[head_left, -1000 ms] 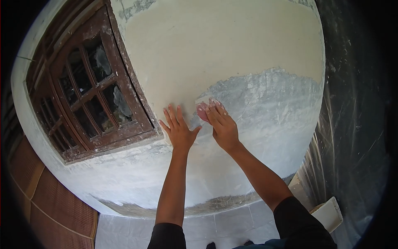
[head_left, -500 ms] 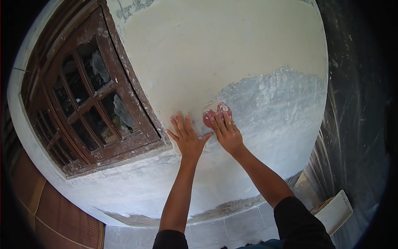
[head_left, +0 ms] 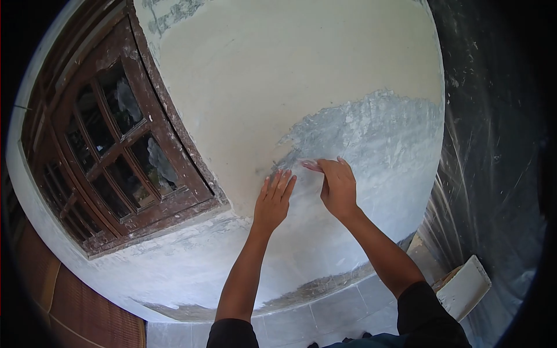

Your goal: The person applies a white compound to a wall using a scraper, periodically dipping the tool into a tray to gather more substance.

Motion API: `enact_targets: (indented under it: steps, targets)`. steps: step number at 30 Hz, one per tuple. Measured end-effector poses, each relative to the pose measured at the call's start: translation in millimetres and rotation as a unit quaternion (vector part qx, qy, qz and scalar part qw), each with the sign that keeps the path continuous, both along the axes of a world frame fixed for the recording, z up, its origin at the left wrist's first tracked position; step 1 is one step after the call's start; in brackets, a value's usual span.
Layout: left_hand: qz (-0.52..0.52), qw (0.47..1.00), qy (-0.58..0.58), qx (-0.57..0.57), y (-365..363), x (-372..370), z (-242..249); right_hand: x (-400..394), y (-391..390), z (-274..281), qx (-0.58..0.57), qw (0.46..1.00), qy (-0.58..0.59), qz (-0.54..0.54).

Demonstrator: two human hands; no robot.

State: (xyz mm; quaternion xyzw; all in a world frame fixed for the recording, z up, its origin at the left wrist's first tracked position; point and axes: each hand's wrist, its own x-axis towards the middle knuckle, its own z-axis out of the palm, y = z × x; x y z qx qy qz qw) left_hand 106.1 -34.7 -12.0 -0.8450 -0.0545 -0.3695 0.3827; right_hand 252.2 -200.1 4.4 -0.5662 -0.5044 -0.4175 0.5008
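My left hand (head_left: 274, 203) lies flat against the wall (head_left: 249, 75), fingers stretched upward, with nothing in it. To its right, my right hand (head_left: 339, 188) pinches a thin reddish scraper (head_left: 311, 166) with whitish smears, seen nearly edge-on. Its tip is by the wall, where the cream coat borders a rough grey patch (head_left: 371, 127). Whether its edge touches the wall cannot be made out.
A brown wooden window (head_left: 125, 139) with paint-spotted panes fills the left. Dark plastic sheeting (head_left: 493, 145) hangs at the right, above a white-rimmed container (head_left: 471, 290). Grey floor tiles (head_left: 336, 307) and a reddish-brown woven mat (head_left: 87, 301) lie below.
The right hand has moved slightly right and turned the scraper from flat on the wall to edge-on. The left hand has shifted right, its fingers closer together. The whole view has shifted slightly.
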Motion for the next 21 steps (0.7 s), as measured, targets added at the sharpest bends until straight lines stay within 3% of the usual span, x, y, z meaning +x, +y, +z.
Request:
enact_targets:
  steps: [4, 6, 13, 16, 19, 21]
  targets:
    - [-0.024, 0.99, 0.109, -0.082, -19, 6, 17, 2, 11, 55, 0.019, 0.992, 0.101, 0.077]
    - [-0.018, 0.981, 0.144, -0.129, -20, 9, 17, -7, 16, 76, 0.015, 0.994, 0.069, 0.085]
    - [0.082, 0.976, 0.164, -0.12, -20, 21, 2, -7, 47, 87, -0.063, 0.996, -0.042, 0.055]
    - [0.034, 0.99, 0.107, -0.091, -25, 23, 2, 20, 27, 95, 0.098, 0.99, 0.063, -0.073]
    - [0.054, 0.988, 0.118, -0.089, -24, 23, 3, -3, 38, 88, 0.072, 0.996, 0.045, 0.024]
    - [0.161, 0.948, 0.209, -0.178, -25, 24, 3, -25, 60, 73, 0.005, 0.996, -0.035, 0.087]
